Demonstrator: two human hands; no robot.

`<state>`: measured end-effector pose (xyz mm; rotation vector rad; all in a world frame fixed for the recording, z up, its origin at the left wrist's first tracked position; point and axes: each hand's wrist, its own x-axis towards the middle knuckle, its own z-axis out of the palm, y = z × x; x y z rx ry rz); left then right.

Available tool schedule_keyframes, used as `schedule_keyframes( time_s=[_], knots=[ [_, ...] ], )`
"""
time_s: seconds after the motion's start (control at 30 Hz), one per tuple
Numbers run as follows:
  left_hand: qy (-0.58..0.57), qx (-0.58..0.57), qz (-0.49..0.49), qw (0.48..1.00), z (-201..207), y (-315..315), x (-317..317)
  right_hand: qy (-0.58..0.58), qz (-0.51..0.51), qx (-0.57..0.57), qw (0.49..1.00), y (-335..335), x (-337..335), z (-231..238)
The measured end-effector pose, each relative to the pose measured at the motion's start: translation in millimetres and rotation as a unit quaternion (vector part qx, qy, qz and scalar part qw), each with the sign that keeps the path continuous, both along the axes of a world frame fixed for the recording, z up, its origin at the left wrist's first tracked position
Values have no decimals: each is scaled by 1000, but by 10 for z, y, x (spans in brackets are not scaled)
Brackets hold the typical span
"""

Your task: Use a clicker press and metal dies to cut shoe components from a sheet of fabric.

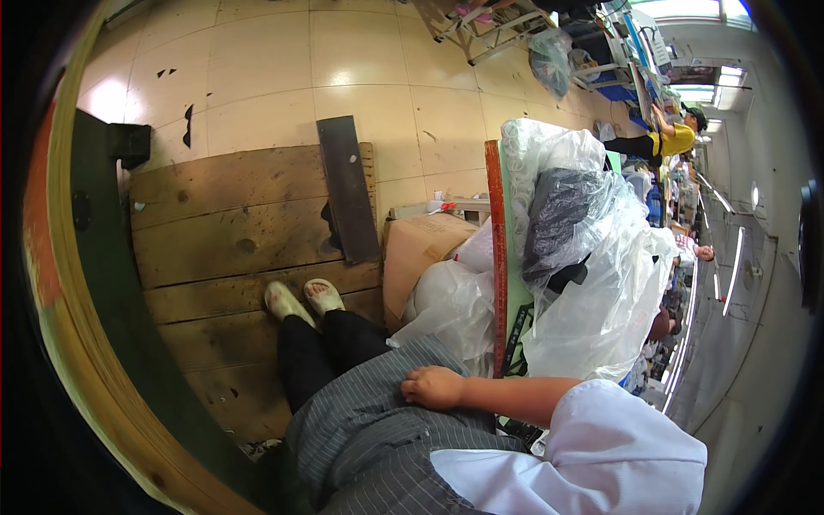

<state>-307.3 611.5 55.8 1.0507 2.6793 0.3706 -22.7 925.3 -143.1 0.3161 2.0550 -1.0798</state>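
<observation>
My right hand [433, 388] rests against the dark striped apron [378, 386] at my lap, its fingers curled inward. The palm side faces the cloth, so whatever the fingers hold, if anything, is hidden. A white sleeve [622, 446] covers the upper part of that arm. My left hand is out of view. Beyond the apron, my feet in pale slip-on shoes [323, 297] stand on a platform of wooden boards [232, 193].
A dark flat board [348, 189] lies across the planks. On my right are a cardboard box [421, 257], white plastic bags [455, 305] and a table edge [495, 257] with plastic-wrapped bundles [566, 215]. A dark green panel [120, 257] borders the left. A person in yellow [676, 139] is farther off.
</observation>
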Motion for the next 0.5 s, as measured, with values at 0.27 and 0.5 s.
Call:
schedule_keyframes(
  time_s=[0.27,0.5],
  knots=[
    [-31,-42,-31,998,-319,110,-639,-5,-136,77,988,124,-401,92],
    [-13,-74,-31,997,-435,-64,-625,-6,-143,75,987,82,-466,28]
  ],
)
